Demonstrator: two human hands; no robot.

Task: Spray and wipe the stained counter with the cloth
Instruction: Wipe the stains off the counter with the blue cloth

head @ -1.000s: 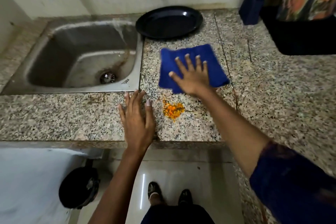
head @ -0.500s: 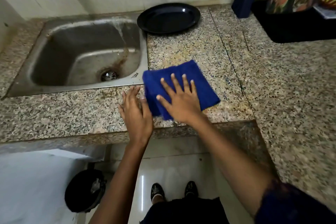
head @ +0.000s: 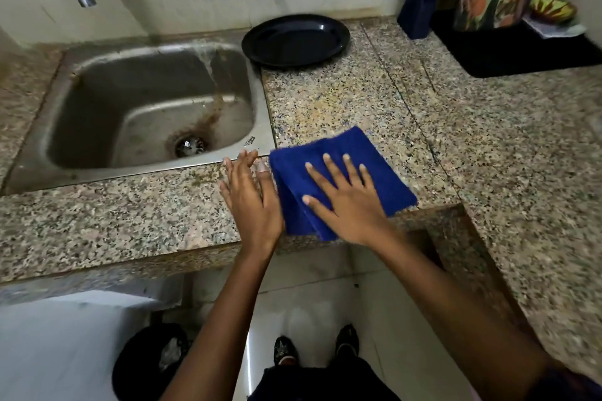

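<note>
step: wiping the counter point(head: 342, 98) with the cloth point(head: 384, 169); judged mid-wipe, right at the front edge.
how to do it well: palm should stay flat with even downward pressure so the whole folded pad contacts the stone; short overlapping strokes work best; the cloth should be lifted or refolded if it has picked up soil, so nothing smears back; it should not be dragged off the edge, where residue would drop to the floor.
right hand point(head: 348, 205): flat on top of the cloth, fingers straight and spread, pressing down, nothing gripped.
left hand point(head: 252, 198): flat on the bare counter, fingers straight, holding nothing, likely bracing.
cloth position: folded blue pad under the right hand, near corner overhanging the counter's front edge; its left edge sits just beside the left hand, possibly touching the thumb side, cannot tell for sure.
stain: none visible on the exposed stone; anything under the cloth is hidden.
sink point(head: 260, 127): just left of the cloth, left fingertips near its front rim.
plate point(head: 294, 41): black, well behind the cloth by the wall.
spray bottle: not in view.
risk: judged small; the cloth could slip off the edge.
</note>
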